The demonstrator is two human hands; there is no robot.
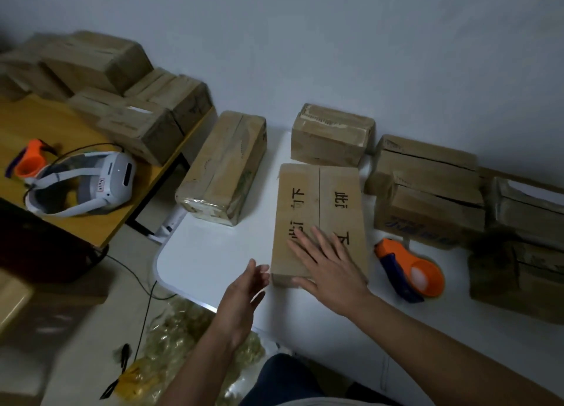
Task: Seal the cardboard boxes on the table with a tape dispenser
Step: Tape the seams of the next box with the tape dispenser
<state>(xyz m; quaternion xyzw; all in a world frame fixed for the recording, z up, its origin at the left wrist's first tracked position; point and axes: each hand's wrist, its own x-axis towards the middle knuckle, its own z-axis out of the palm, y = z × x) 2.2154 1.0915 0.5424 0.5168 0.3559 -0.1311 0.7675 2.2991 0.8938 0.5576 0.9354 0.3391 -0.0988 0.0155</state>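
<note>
A flat cardboard box (317, 204) with black characters and an untaped middle seam lies on the white table (213, 253). My right hand (326, 265) rests flat on its near end, fingers spread. My left hand (244, 292) hovers open just left of the box's near corner, not touching it. An orange and blue tape dispenser (412, 269) lies on the table to the right of the box, apart from both hands.
Several more cardboard boxes stand along the wall: a taped one (222, 167), one behind (331, 135), a stack at right (427, 191). The yellow table (45, 127) at left holds boxes, a white headset (91, 182) and a second orange dispenser (29, 159). Crumpled plastic lies on the floor.
</note>
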